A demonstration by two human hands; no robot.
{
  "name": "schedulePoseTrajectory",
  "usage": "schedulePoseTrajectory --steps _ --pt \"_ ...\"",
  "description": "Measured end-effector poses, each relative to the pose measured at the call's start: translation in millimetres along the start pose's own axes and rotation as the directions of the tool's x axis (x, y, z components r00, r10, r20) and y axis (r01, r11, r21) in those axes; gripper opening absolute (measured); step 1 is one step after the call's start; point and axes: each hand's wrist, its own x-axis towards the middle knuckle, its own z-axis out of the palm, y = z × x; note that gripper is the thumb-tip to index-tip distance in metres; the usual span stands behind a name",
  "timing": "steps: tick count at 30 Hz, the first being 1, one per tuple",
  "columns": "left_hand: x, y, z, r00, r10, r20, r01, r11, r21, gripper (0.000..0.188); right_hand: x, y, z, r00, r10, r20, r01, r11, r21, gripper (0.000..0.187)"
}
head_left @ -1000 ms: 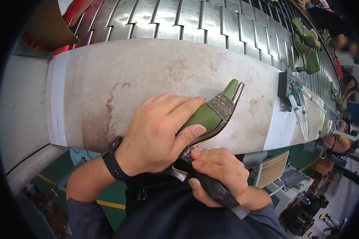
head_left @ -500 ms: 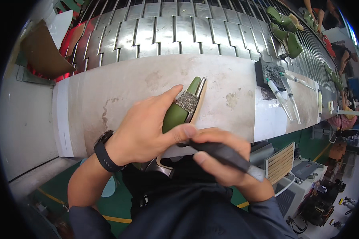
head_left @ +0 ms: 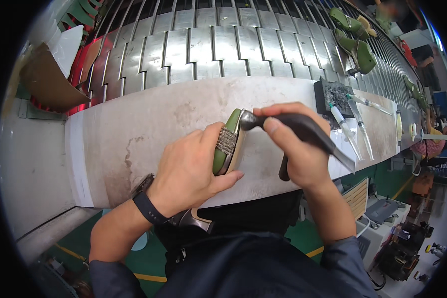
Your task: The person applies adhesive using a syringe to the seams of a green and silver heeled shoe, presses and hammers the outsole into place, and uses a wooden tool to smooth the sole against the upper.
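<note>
My left hand (head_left: 184,166) is wrapped round a green high-heeled shoe (head_left: 218,161) with a sparkly band (head_left: 226,140) across its front. The shoe lies on its side, toe pointing away and tan sole edge facing right; its heel end (head_left: 196,222) shows below my wrist, over the table's near edge. My right hand (head_left: 305,159) grips a dark shoemaker's hammer (head_left: 303,126) by its head. The hammer's rounded metal face touches the sole edge near the toe. Its flat steel end points down to the right, and part of the handle shows beneath my fingers.
The shoe is over a stained pale worktable (head_left: 154,124). On its right are a dark block with a rough grey top (head_left: 338,92) and several syringes (head_left: 360,126). Beyond runs a metal slat conveyor (head_left: 203,47) carrying green shoes (head_left: 357,52). A brown curved sheet (head_left: 52,82) stands far left.
My right hand and the hammer have moved up and away from me, from beside my left thumb to the shoe's toe. The shoe has shifted slightly left and nearer, held by my left hand.
</note>
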Motion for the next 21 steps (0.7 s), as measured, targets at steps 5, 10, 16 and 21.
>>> schedulePoseTrajectory --steps 5,10,16,21 --pt "-5.3 -6.7 -0.6 0.991 0.101 -0.092 -0.101 0.995 0.011 0.077 25.2 42.6 -12.5 0.952 0.305 -0.025 -0.285 0.913 0.292 0.02" --pt "-22.5 19.1 -45.7 0.795 0.161 -0.585 -0.406 0.858 -0.315 0.089 2.2 41.2 -10.6 0.981 0.185 -0.056 -0.183 0.983 0.032 0.019" --pt "-33.1 41.7 -57.9 0.788 0.455 -0.414 -0.522 0.851 -0.059 0.074 -32.9 -5.7 11.6 1.0 0.006 0.014 -0.008 0.993 0.12 0.024" --pt "-35.3 52.8 -41.2 0.78 0.433 -0.451 -0.522 0.848 -0.087 0.066 -80.6 -85.0 9.1 0.795 -0.596 0.112 0.569 0.797 0.202 0.038"
